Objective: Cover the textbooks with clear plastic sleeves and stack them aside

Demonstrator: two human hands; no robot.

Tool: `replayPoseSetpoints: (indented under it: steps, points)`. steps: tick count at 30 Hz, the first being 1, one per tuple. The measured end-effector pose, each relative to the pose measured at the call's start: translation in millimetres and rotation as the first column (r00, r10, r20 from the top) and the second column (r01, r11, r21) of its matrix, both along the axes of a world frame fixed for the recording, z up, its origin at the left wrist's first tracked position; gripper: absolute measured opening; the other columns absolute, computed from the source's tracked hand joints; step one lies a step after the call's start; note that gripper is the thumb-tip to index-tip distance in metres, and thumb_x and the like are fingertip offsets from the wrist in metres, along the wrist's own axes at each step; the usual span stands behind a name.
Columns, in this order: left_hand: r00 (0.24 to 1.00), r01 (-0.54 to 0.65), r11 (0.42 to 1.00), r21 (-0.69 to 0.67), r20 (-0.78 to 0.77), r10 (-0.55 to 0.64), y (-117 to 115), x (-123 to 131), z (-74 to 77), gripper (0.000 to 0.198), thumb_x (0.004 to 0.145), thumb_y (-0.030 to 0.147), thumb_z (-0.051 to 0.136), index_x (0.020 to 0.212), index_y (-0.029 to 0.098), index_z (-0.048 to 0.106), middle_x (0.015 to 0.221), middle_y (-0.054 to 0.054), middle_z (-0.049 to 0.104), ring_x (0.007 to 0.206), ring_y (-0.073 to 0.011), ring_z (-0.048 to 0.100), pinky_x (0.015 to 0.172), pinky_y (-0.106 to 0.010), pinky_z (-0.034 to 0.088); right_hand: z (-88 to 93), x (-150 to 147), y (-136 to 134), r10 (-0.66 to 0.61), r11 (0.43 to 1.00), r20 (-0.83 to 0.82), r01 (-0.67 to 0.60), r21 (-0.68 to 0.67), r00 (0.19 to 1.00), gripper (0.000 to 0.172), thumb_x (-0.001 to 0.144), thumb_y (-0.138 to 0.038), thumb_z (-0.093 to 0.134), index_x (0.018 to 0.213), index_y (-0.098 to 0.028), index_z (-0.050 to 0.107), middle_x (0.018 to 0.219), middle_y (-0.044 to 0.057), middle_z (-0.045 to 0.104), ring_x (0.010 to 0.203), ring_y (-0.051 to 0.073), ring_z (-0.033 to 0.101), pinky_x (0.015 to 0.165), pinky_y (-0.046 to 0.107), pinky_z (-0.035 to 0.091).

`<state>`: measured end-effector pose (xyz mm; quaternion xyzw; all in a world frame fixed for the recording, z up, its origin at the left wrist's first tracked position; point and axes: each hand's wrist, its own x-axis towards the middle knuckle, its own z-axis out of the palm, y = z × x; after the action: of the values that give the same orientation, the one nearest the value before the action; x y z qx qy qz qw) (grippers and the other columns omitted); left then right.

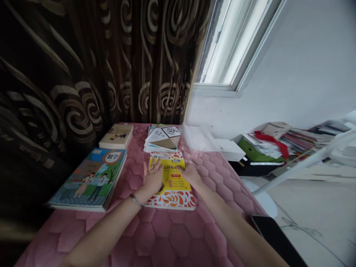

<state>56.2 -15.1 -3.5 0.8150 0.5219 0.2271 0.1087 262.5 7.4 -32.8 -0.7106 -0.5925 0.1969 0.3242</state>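
The yellow book (178,196) lay face up at the centre of the frame, the left hand (152,178) on its left side with fingers spread apart and the right hand (191,173) at its right edge, too blurred to tell whether that grip was clamped. Steadying it well probably called for light, even pressure from both sides, since the pink padded surface (174,237) beneath could let it skew, and for clearance from the white booklets (162,139) just above it in the frame.
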Motion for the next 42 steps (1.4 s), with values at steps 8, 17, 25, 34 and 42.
replayPoseSetpoints:
  steps: [8,17,25,34,42]
  points:
    - [0.989,0.140,0.988,-0.061,0.067,-0.136,0.4,2.1,-18.2,0.050,0.091,0.029,0.042,0.140,0.019,0.049,0.153,-0.012,0.039,0.145,-0.0308,0.026,0.119,-0.053,-0.001,26.3,-20.6,-40.0,0.127,0.975,0.382,-0.185,0.120,0.916,0.049,0.088,-0.032,0.055,0.134,-0.015,0.053,0.142,0.018,0.048,0.131,0.034,0.045,0.105,0.048,0.041]
    - [0.968,0.242,0.967,-0.074,-0.043,-0.246,7.4,-26.6,-18.9,0.048,0.094,0.034,0.040,0.142,0.029,0.046,0.154,-0.005,0.038,0.146,-0.0243,0.025,0.119,-0.050,0.000,10.0,-21.1,-72.2,0.440,0.892,0.464,-0.434,-0.126,0.769,0.051,0.101,-0.036,0.026,0.148,-0.020,0.037,0.157,0.006,0.029,0.146,0.022,0.021,0.118,0.051,0.020]
    - [0.978,0.192,0.981,-0.024,-0.083,-0.193,-5.2,-40.8,-9.1,0.040,0.094,0.026,0.045,0.132,0.027,0.056,0.153,-0.007,0.040,0.141,-0.0267,0.034,0.118,-0.053,0.007,4.4,-19.5,-69.6,0.409,0.905,0.487,-0.410,-0.110,0.772,0.050,0.100,-0.035,0.028,0.148,-0.023,0.037,0.156,0.005,0.031,0.146,0.024,0.021,0.117,0.055,0.020]
    - [0.896,0.443,0.896,0.034,-0.060,-0.441,-76.0,-42.6,-7.1,0.027,0.081,0.023,0.066,0.108,0.021,0.067,0.121,-0.010,0.065,0.117,-0.0261,0.055,0.103,-0.044,0.036,19.9,-54.0,-125.0,0.396,0.832,0.401,-0.508,0.223,0.826,0.015,0.084,-0.023,0.061,0.097,-0.022,0.070,0.108,0.008,0.067,0.101,0.023,0.060,0.089,0.039,0.049]
    - [0.924,0.380,0.924,0.039,0.020,-0.381,-71.4,-48.5,-14.1,0.007,0.082,0.016,0.065,0.084,0.022,0.068,0.115,-0.007,0.070,0.111,-0.0225,0.060,0.103,-0.044,0.033,2.8,-57.9,-136.3,0.355,0.829,0.416,-0.488,0.274,0.837,0.004,0.083,-0.026,0.071,0.084,-0.023,0.069,0.098,0.004,0.070,0.096,0.022,0.060,0.084,0.037,0.048]
